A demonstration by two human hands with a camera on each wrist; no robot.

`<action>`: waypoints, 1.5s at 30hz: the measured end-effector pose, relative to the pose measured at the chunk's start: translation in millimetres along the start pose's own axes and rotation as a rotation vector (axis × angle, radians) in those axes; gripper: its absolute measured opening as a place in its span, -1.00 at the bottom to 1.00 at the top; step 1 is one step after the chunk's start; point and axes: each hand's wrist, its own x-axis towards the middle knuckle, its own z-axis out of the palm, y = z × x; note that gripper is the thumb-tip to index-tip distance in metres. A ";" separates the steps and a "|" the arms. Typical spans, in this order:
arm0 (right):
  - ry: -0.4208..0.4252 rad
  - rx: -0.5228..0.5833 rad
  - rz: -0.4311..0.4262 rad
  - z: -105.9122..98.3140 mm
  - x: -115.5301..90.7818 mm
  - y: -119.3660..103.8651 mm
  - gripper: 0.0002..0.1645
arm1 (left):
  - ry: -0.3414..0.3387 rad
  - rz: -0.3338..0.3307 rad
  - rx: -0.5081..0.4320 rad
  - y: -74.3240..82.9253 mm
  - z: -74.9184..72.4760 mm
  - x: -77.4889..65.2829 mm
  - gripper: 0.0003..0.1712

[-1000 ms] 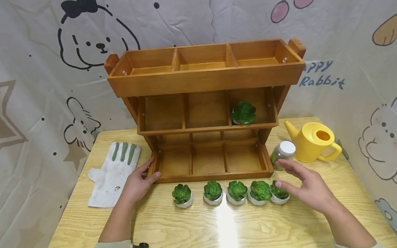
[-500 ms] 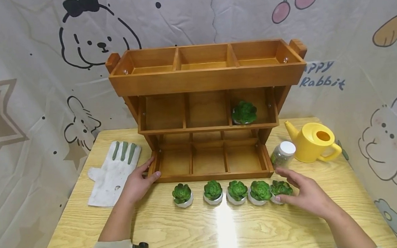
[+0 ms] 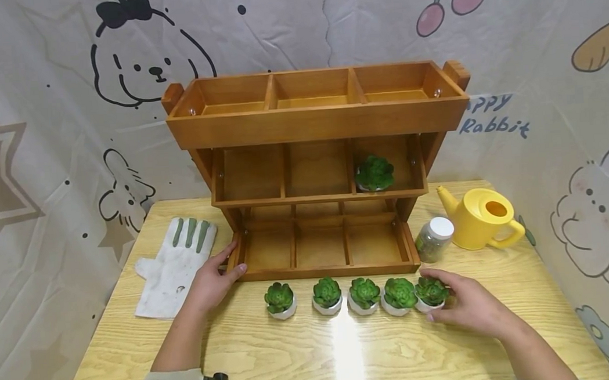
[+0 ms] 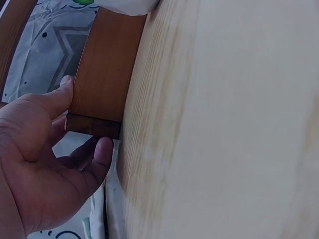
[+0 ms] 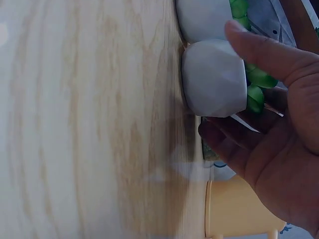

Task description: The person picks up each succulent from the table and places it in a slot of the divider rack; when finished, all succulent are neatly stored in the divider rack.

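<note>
A three-tier wooden plant stand point(image 3: 317, 122) faces me. My left hand point(image 3: 213, 281) grips the left end of its lowest tray, thumb on the front board point(image 4: 107, 64) and fingers behind the end. Along its front stands a row of several small green succulents in white faceted pots, among them one succulent point(image 3: 400, 293) beside the rightmost. Around the rightmost potted succulent point(image 3: 430, 293) my right hand point(image 3: 471, 302) is spread, thumb on the near side and fingers on the far side. In the right wrist view a small gap shows between the fingertips point(image 5: 212, 132) and its white pot point(image 5: 214, 79).
Another succulent point(image 3: 374, 173) sits in the middle tier's right compartment. Right of the stand are a white-lidded jar point(image 3: 434, 239) and a yellow watering can point(image 3: 481, 217). A white glove point(image 3: 175, 267) lies on the left. Printed cloth point(image 3: 284, 28) hangs behind the table.
My right hand has come down and leftward past the jar, and now surrounds the rightmost potted succulent. The left hand stays at the stand's lower left corner.
</note>
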 end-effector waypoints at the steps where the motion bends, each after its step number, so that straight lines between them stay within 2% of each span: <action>1: -0.005 -0.008 0.003 -0.1 -0.1 0.2 0.05 | 0.000 -0.001 -0.002 -0.3 0.1 0.0 -0.13; 12: -0.015 -0.048 0.030 0.3 -0.1 4.0 -0.09 | -0.001 -0.015 -0.007 -2.3 0.7 0.2 -0.13; 21: 0.032 -0.082 0.017 -4.5 0.1 -0.1 -0.14 | 0.000 -0.007 -0.004 -0.5 0.1 -0.1 -0.15; 29: 0.102 -0.091 -0.037 -11.9 1.2 -9.4 -0.15 | 0.004 -0.009 -0.003 -0.3 0.2 0.0 -0.15; 38: 0.143 -0.101 -0.067 -16.3 7.2 -16.0 -0.18 | 0.018 -0.014 -0.016 -1.0 -1.3 1.2 -0.14; 45: 0.201 -0.106 -0.084 -17.7 7.7 -19.9 -0.15 | -0.002 0.001 -0.014 -2.1 -0.6 0.1 -0.12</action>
